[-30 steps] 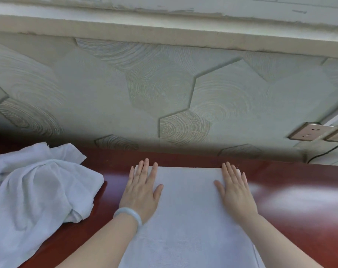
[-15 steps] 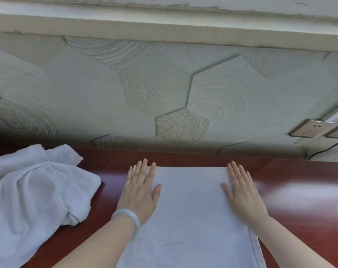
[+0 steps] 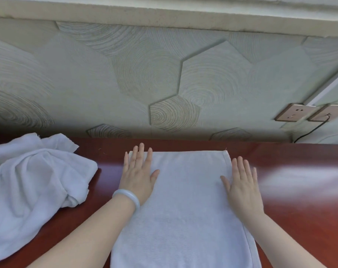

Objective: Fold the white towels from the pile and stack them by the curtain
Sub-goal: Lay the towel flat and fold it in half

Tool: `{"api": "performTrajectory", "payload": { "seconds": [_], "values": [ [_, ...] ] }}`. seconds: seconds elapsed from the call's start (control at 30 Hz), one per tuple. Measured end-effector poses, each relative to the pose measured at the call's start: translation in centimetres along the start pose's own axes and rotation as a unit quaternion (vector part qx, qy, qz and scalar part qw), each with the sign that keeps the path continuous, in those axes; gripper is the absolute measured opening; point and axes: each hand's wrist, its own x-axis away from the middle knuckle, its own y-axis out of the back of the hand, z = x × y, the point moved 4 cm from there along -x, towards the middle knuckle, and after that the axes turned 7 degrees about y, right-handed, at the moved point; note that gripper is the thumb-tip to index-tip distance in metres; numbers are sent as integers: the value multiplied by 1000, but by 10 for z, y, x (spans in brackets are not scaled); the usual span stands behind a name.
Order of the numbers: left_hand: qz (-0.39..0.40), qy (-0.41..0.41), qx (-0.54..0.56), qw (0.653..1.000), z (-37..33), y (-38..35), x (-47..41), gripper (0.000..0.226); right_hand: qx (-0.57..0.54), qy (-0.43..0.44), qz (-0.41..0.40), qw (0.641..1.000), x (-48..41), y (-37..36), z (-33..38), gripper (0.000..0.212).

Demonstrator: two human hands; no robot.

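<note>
Towel (image 3: 185,206) lies flat on red table (image 3: 299,190). Left hand (image 3: 138,176) and right hand (image 3: 241,187) press its side edges, fingers straight, gripping nothing. Crumpled towel pile (image 3: 32,186) sits left.

**Right hand slides out to the towel's edge**

Over the last 1 s the right hand (image 3: 241,187) has slid rightward across the flat white towel (image 3: 185,200). Earlier its fingers lay on the cloth. Now they lie past the right hem on the red tabletop (image 3: 299,200), with only the thumb side on the towel. The towel's far right corner, covered before, now shows.
</note>
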Motion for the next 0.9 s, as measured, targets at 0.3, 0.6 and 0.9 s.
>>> {"api": "performTrajectory", "payload": {
  "seconds": [0.3, 0.6, 0.9],
  "values": [
    [22, -26, -5, 999, -26, -10, 91, 62, -50, 123, 29, 991, 68, -27, 50, 62],
    [0, 50, 57, 997, -26, 19, 111, 65, -42, 50, -7, 998, 74, 1, 51, 67],
    [66, -17, 26, 997, -36, -3, 138, 59, -45, 48, 36, 997, 121, -11, 9, 61]
  ]
}}
